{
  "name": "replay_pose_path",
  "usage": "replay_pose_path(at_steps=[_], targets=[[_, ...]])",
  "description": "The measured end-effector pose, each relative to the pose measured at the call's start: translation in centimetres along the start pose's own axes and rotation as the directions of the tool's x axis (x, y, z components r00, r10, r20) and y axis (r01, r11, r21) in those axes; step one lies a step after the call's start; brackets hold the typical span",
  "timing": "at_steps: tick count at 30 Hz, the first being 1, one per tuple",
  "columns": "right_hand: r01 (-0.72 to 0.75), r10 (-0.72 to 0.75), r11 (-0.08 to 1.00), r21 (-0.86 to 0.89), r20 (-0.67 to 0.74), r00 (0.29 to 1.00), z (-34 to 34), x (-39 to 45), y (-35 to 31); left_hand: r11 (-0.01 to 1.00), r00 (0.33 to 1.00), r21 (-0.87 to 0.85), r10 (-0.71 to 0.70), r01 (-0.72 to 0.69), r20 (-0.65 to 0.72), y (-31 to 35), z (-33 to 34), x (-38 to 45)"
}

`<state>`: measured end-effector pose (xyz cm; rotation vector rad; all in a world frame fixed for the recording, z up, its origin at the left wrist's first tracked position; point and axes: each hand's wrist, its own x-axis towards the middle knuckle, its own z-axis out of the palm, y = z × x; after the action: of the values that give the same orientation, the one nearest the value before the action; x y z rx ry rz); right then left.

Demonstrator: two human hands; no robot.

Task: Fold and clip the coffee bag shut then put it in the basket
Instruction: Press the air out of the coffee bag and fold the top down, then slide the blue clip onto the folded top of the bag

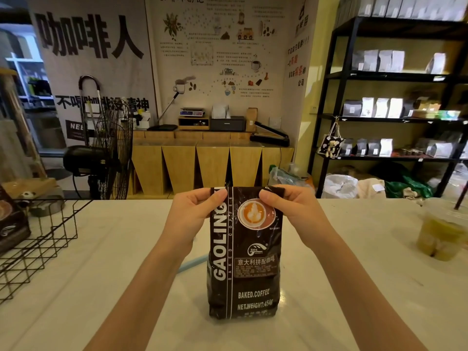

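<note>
We see the coffee bag (244, 252) standing upright mid-counter (106, 287), with bare surface open on both sides of it. To the left, the wire basket (38, 239) sits at the counter's edge, its top open, another dark bag (11, 221) already filling its far left part. To the right, a plastic cup (442, 231) stands well apart. A pale blue strip (191, 262) lies just behind the bag.

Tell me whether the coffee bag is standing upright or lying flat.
Upright. The coffee bag stands on its base on the table, both hands pinching its top corners.
</note>
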<state>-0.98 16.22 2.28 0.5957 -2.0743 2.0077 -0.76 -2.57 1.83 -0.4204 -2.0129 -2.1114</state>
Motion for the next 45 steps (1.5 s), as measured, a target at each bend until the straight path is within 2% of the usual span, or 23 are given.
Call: replay_pose_path(at_steps=[9,12,15,16,17,19,20,21,23,26,30,33,37,40,42,43,45], targets=[[-0.008,0.009,0.999,0.039,-0.033,0.999,0.2,0.1,0.7,0.999,0.999,-0.009,0.033,-0.033,-0.026,-0.7,0.4,0.1],[-0.037,0.038,0.998,0.046,-0.038,0.999,0.1,0.2,1.1,0.997,0.995,0.08,-0.019,0.011,0.102,-0.2,-0.4,0.2],[-0.068,0.072,0.996,0.065,-0.056,0.996,-0.1,0.4,1.4,0.96,0.956,0.253,-0.182,0.122,0.231,0.1,-2.5,0.8],[-0.08,0.085,0.994,0.071,-0.065,0.994,-0.1,0.4,1.5,0.913,0.941,0.384,-0.24,0.136,0.237,-0.2,-3.4,1.1],[-0.091,0.096,0.993,0.074,-0.073,0.993,-0.2,0.5,1.7,0.82,0.926,0.558,-0.301,0.129,0.228,-0.9,-4.3,1.3],[-0.106,0.112,0.991,0.084,-0.079,0.991,-0.1,0.6,1.9,0.502,0.864,0.86,-0.469,0.089,0.184,-2.8,-5.9,1.5],[-0.11,0.117,0.99,0.09,-0.079,0.99,0.0,0.6,1.9,0.361,0.815,0.929,-0.56,0.076,0.151,-3.9,-6.4,1.6],[-0.113,0.121,0.989,0.095,-0.079,0.99,0.1,0.7,2.0,0.26,0.771,0.963,-0.627,0.076,0.109,-4.9,-6.7,1.6],[-0.115,0.124,0.988,0.101,-0.081,0.989,0.3,0.7,2.0,0.137,0.743,0.985,-0.669,0.106,0.013,-6.2,-7.0,1.6],[-0.113,0.122,0.988,0.101,-0.082,0.989,0.3,0.7,2.0,0.046,0.771,0.991,-0.633,0.126,-0.069,-6.8,-7.7,1.6],[-0.118,0.127,0.988,0.104,-0.089,0.988,0.1,0.8,2.1,0.039,0.803,0.989,-0.589,0.14,-0.09,-6.9,-9.4,1.6],[-0.118,0.128,0.987,0.107,-0.09,0.988,0.1,0.9,2.2,0.058,0.794,0.981,-0.597,0.185,-0.114,-7.2,-10.4,1.5],[-0.121,0.132,0.986,0.113,-0.093,0.987,0.2,0.8,2.3,0.01,0.77,0.986,-0.626,0.165,-0.123,-7.8,-10.7,1.4],[-0.125,0.137,0.985,0.122,-0.092,0.986,0.2,0.7,2.2,0.044,0.782,0.983,-0.613,0.179,-0.115,-8.0,-10.7,1.6],[-0.127,0.139,0.984,0.127,-0.089,0.986,0.2,0.7,2.1,0.134,0.819,0.975,-0.57,0.175,-0.068,-7.8,-10.7,1.9],[-0.128,0.14,0.983,0.128,-0.088,0.986,0.1,0.7,2.1,0.216,0.843,0.959,-0.536,0.183,-0.04,-7.5,-10.5,2.1],[-0.128,0.14,0.984,0.125,-0.089,0.986,0.1,0.6,2.1,0.453,0.884,0.854,-0.468,0.257,-0.018,-6.5,-9.9,2.2]])
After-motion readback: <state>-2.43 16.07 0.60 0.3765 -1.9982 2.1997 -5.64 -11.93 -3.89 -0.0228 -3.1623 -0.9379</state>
